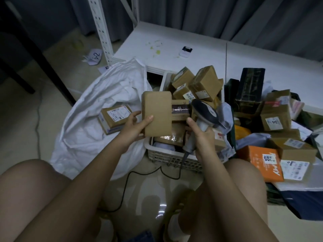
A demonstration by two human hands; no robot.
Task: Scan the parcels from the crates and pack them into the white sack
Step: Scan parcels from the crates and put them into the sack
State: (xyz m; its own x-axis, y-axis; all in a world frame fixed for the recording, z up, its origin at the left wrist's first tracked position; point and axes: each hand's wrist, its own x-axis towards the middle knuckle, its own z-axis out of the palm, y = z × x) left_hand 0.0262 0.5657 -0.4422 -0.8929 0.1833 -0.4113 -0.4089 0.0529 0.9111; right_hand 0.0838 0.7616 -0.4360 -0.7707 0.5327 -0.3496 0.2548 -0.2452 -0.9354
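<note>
Here, a plain brown parcel [156, 113] sits at the centre of the frame, held upright above the near-left corner of a white crate [170, 155]. The left hand [135, 125] grips it from the lower left, thumb across its front face and fingers curled behind. Just right of it, the right hand [203, 137] has its fingers wrapped round the handle of a grey barcode scanner [205, 110], whose dark head tilts toward the upper left; its black cable [125, 182] trails down across the floor. The crate is heaped with cardboard boxes. Left of centre the white sack [83, 130] lies open on the floor with one labelled box [115, 118] inside. At right, an orange parcel [262, 162] lies among more parcels.
</note>
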